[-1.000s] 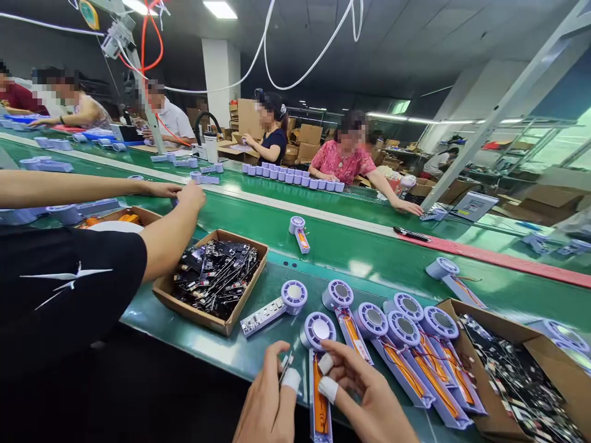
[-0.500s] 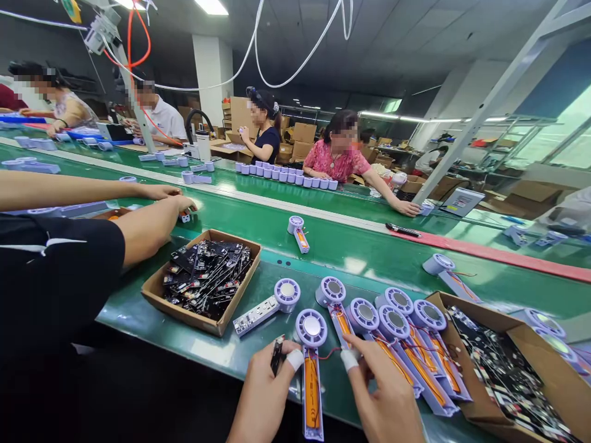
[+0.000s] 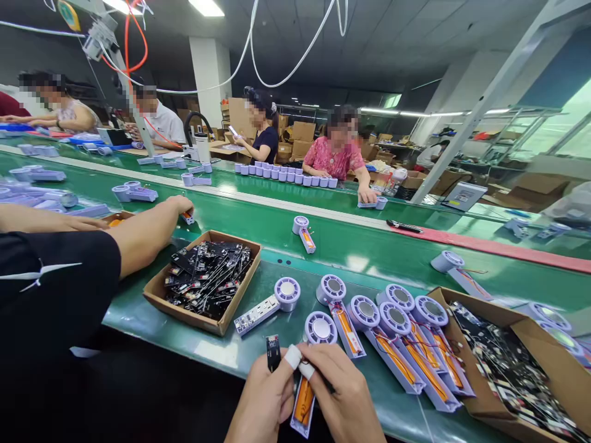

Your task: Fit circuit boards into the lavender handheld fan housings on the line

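Room: factory line; I observe a green conveyor desk [image 3: 388, 400] remotely.
Left hand [image 3: 261, 403]: closed, pinching a black circuit board [image 3: 273, 352] upright.
Right hand [image 3: 344, 394]: curled over a lilac fan handle [image 3: 302, 400] holding an orange battery; grip unclear.
Ahead of hands: cardboard tray [image 3: 203, 295] of black boards.
Right of hands: row of lilac fan bodies [image 3: 397, 347], then a cardboard box [image 3: 521, 344] of boards.
Far left: co-worker's hand [image 3: 178, 206], beyond the tray.

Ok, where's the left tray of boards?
Head view, left of centre: the cardboard tray sits on the green bench, beside a co-worker's forearm and up-left of the left hand.
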### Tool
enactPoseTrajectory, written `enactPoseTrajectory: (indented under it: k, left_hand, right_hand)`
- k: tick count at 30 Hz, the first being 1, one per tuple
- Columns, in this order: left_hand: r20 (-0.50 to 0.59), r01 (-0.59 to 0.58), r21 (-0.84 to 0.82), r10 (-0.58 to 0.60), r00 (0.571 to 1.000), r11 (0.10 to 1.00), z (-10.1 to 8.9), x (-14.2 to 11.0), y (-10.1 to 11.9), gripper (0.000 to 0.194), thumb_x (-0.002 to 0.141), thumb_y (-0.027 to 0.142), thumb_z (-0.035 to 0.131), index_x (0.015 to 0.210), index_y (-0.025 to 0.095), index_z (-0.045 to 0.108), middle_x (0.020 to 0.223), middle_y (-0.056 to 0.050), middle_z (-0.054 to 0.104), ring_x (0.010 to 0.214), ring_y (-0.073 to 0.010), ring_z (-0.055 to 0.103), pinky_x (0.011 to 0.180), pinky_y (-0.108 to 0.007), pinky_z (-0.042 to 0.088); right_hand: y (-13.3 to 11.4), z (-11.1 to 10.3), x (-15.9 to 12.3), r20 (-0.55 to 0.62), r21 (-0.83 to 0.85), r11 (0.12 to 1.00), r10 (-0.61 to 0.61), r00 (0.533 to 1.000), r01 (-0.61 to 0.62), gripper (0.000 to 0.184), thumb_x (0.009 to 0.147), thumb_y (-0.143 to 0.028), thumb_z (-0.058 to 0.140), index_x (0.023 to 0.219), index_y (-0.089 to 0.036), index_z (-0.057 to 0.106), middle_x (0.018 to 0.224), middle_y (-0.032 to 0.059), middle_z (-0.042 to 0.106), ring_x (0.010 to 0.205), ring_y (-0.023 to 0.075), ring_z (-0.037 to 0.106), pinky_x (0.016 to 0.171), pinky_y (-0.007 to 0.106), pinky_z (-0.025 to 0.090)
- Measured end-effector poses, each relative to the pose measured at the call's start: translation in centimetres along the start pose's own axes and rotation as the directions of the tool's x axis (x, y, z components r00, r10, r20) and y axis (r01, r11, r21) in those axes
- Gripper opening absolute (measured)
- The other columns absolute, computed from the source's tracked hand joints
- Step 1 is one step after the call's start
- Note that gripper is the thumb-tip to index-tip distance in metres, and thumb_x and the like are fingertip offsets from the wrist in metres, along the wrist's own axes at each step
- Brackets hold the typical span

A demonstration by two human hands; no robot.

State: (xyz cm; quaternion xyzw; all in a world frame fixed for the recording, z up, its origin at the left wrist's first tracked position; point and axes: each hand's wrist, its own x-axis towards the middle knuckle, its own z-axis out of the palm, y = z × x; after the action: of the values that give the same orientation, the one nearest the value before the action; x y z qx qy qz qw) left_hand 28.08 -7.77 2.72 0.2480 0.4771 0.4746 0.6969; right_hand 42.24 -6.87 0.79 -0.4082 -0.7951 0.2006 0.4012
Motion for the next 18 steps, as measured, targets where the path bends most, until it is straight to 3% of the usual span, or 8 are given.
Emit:
enactPoseTrajectory:
  k: [8,12,15,18]
  left_hand:
    - [-0.041,-0.031,0.110,0.036,0.999,0.993,-0.4,-0.2,0.3,0.054,0.069,0.067,0.068,0.082,0.015,0.059,0.047,0.012,0.033,0.037,-0.0015,0.016,0.036,-0.016,0.011]
    - [-0.079,-0.021,0.150,0.033,0.996,0.988,-1.4,-0.4,0.3,0.040,0.077,0.055,0.063,0.098,0.020,0.058,0.057,0.009,0.042,0.040,-0.0044,0.024,0.037,-0.015,0.014]
    - [-0.097,-0.066,0.286,0.097,0.991,0.956,-2.1,-0.5,-0.5,0.029,0.084,0.045,0.055,0.101,0.022,0.059,0.063,0.006,0.051,0.048,-0.0081,0.042,0.042,-0.015,0.029]
    - [-0.083,-0.206,0.479,0.277,0.957,0.853,-2.6,-0.4,-1.4,0.025,0.087,0.041,0.054,0.099,0.021,0.063,0.092,-0.004,0.066,0.082,-0.0170,0.061,0.070,-0.023,0.048]
  right_hand:
    - [-0.4,-0.6,-0.2,0.028,-0.021,0.999,0.034,0.999,-0.034,0.033,0.095,-0.008,0.046,0.118,-0.027,0.060,0.096,0.0037,0.063,0.087,0.0169,0.062,0.075,0.027,0.053]
    - [-0.4,-0.3,-0.2,-0.013,-0.052,0.999,0.017,1.000,-0.018,0.029,0.095,-0.009,0.044,0.113,-0.023,0.061,0.094,0.0049,0.061,0.084,0.0169,0.061,0.073,0.027,0.053]
    - [-0.3,-0.2,-0.2,0.001,-0.073,0.997,0.010,1.000,-0.010,0.030,0.095,-0.009,0.042,0.114,-0.023,0.061,0.096,0.0055,0.061,0.086,0.0170,0.062,0.074,0.027,0.053]
    - [-0.3,-0.3,-0.2,0.000,-0.192,0.981,-0.025,1.000,0.025,0.030,0.094,-0.008,0.040,0.111,-0.022,0.061,0.096,0.0064,0.062,0.085,0.0184,0.062,0.073,0.029,0.054]
